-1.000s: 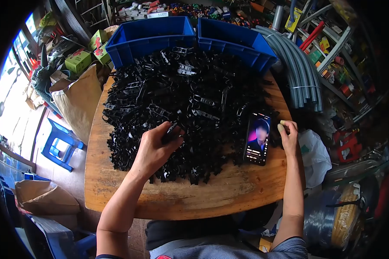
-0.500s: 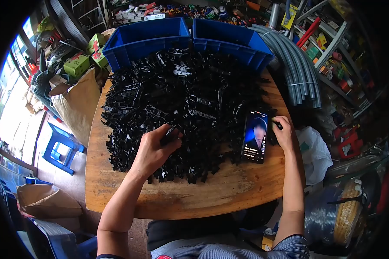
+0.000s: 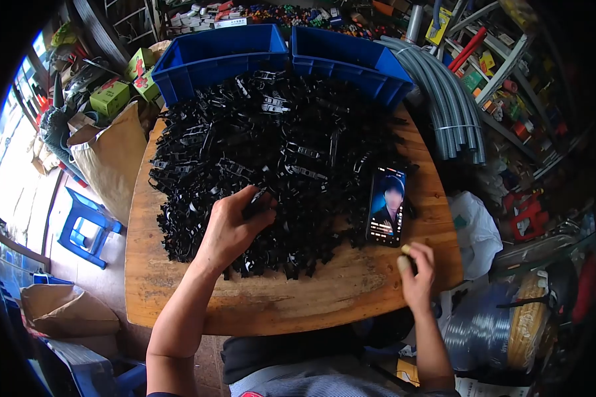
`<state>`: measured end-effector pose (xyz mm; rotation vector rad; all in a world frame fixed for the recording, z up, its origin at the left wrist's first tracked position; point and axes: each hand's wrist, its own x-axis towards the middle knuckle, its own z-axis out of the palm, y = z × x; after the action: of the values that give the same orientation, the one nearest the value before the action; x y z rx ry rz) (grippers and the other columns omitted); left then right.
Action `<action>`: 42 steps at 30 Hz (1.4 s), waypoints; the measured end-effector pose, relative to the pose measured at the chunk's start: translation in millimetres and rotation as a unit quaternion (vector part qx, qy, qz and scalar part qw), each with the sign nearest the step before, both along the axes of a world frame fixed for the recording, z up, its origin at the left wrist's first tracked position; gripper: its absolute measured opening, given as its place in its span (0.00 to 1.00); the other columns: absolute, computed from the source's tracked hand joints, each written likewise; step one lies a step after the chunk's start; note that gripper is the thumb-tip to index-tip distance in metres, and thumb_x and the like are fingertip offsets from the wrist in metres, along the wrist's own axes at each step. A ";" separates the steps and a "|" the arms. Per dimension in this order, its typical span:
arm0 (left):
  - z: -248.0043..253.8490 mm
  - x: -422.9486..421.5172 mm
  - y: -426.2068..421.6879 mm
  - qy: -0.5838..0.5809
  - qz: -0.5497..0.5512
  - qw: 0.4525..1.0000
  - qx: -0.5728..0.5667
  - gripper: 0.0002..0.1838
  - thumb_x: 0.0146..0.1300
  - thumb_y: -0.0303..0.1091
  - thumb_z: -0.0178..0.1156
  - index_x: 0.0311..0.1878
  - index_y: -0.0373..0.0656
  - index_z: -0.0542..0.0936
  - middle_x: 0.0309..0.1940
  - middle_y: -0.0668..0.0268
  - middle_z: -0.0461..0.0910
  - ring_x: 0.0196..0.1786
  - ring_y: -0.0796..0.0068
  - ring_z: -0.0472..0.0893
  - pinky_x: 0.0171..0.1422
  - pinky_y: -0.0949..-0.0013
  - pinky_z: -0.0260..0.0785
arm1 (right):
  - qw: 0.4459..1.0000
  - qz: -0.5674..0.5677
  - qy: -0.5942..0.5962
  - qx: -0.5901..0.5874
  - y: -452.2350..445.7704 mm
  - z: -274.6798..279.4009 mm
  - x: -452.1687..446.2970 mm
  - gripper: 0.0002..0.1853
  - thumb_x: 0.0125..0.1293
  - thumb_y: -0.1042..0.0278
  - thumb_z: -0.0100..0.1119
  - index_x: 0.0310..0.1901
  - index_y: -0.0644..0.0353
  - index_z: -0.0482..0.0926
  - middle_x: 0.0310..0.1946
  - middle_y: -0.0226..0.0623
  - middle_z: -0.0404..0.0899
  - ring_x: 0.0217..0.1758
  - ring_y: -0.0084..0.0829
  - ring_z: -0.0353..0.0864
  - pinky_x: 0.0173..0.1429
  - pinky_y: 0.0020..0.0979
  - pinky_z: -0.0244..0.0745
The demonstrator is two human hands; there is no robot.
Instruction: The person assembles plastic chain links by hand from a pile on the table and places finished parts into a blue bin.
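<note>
Nearest the body, the right hand (image 3: 418, 276) is what has changed most: half a second ago it was up beside the phone's right edge, and now it is lower, over the table's (image 3: 351, 291) near right corner, below the phone and clear of it. Its thumb and forefinger are bent toward each other, with yellowish tips; a dark patch shows between them, but I cannot tell whether that is a piece pinched there or only shadow, so whether this hand is loaded or free stays unclear. A little farther off, the left hand (image 3: 228, 228) has hardly shifted; it grips a black part (image 3: 259, 198) between thumb and fingers, over the near left of the pile. The hands are now well apart, which suggests the part is simply being held for the moment, with only one hand on it. The phone (image 3: 386, 206) lies face up and lit at the pile's right border, its picture slightly different from a second ago. Beyond the left hand, the pile (image 3: 281, 149) of similar black parts spreads over most of the table and looks unchanged. At its far side stand the left bin (image 3: 228, 63) and right bin (image 3: 351, 68), both blue, side by side.
</note>
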<state>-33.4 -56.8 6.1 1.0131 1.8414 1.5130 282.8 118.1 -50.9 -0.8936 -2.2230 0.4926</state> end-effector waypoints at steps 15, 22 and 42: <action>7.1 4.0 -3.5 0.092 0.000 0.996 0.011 0.11 0.55 0.27 0.64 0.40 0.32 0.77 0.32 0.63 0.83 0.35 0.86 0.76 0.41 0.74 0.71 | 0.895 0.344 0.040 0.281 -16.8 14.0 -169.7 0.10 0.54 0.73 0.66 0.39 0.59 0.80 0.45 0.34 0.75 0.45 0.33 0.75 0.48 0.33 0.69; 13.5 12.1 -7.5 0.156 -0.099 0.982 -0.042 0.10 0.55 0.29 0.65 0.41 0.37 0.80 0.30 0.61 0.83 0.34 0.80 0.81 0.37 0.72 0.73 | 0.951 0.145 0.080 0.260 22.1 56.6 -136.3 0.09 0.55 0.75 0.64 0.39 0.58 0.81 0.38 0.34 0.79 0.41 0.36 0.76 0.47 0.33 0.71; -39.1 49.4 47.8 0.701 -0.183 0.689 0.020 0.16 0.59 0.35 0.51 0.49 0.42 0.73 0.63 0.55 0.69 0.73 0.56 0.56 0.75 0.48 0.49 | 0.994 -0.066 0.077 -0.046 58.1 31.5 -6.5 0.10 0.55 0.80 0.57 0.41 0.63 0.78 0.30 0.34 0.78 0.28 0.24 0.75 0.34 0.26 0.70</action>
<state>16.0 -9.1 -33.0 2.8279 2.1010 0.3166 276.2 176.2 -19.4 -1.0076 -2.0019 0.5849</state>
